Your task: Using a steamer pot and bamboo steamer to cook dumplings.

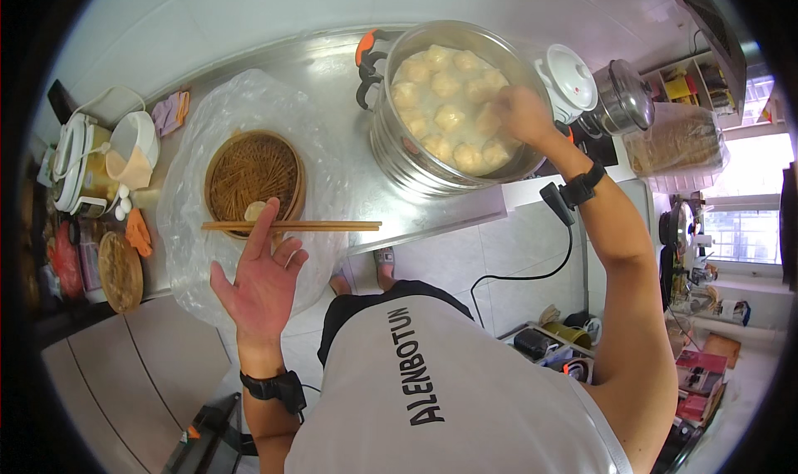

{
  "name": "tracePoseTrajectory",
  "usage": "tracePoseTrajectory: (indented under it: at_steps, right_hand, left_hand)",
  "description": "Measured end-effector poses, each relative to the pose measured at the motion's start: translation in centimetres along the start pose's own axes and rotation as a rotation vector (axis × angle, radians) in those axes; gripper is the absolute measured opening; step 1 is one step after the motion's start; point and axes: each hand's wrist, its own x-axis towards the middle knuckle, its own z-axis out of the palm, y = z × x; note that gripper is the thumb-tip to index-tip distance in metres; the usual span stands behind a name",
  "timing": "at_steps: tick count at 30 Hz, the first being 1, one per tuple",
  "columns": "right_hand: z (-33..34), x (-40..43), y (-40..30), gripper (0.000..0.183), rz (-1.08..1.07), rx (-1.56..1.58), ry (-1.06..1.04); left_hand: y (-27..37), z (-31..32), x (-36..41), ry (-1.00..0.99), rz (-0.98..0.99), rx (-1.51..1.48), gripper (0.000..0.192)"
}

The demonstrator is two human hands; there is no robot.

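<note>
A wide steel steamer pot (430,172) holds several pale, pleated buns (446,84) on a whitish surface. My right hand (527,114) reaches over its right side, fingers curled down at a blurred bun; whether they grip it cannot be told. At the left, a round bamboo steamer basket (302,181) with a woven base stands on clear plastic sheeting (327,156). One small pale piece of dough (254,210) lies in its near part. A pair of wooden chopsticks (330,226) crosses the basket's near rim. My left hand (262,281) is palm up, fingers apart, its index finger overlapping the chopsticks.
The steel worktop (336,63) lies under pot and sheeting. On the left are a rice cooker (81,162), eggs (123,203), an orange cloth (138,232) and a round woven item (120,271). Beyond the pot stand a white lidded pot (570,78) and a glass-lidded pot (626,97).
</note>
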Motion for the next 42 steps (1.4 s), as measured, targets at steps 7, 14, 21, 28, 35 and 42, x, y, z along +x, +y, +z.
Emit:
tracePoseTrajectory:
  at_steps: [7, 14, 21, 28, 35, 42]
  right_hand:
    - [-0.4, -1.2, 0.2, 0.026, -0.004, 0.042, 0.143]
    - [-1.4, -1.9, -0.4, 0.026, 0.032, 0.059, 0.136]
    - [-0.5, -1.1, 1.6, 0.030, -0.034, 0.077, 0.112]
    - [-4.6, -9.0, -6.2, 0.012, -0.314, 0.712, -0.076]
    - [-0.7, -17.0, -13.2, 0.071, -0.547, 1.340, -0.218]
    - [-2.2, -17.7, -9.9, 0.016, -0.384, 1.403, 0.140]
  left_hand:
    - [0.0, -0.5, 0.0, 0.002, -0.003, -0.031, 0.107]
    - [0.3, -0.9, -0.3, -0.004, -0.009, -0.006, 0.101]
    - [0.2, -1.4, -0.1, -0.018, -0.017, -0.042, 0.105]
    - [0.6, 2.3, 1.3, -0.222, -0.094, -0.274, 0.109]
    - [-2.6, 9.0, 5.8, -0.432, -0.291, -0.397, 0.123]
    - [-6.4, 12.0, 7.4, -0.555, -0.560, -0.159, 0.116]
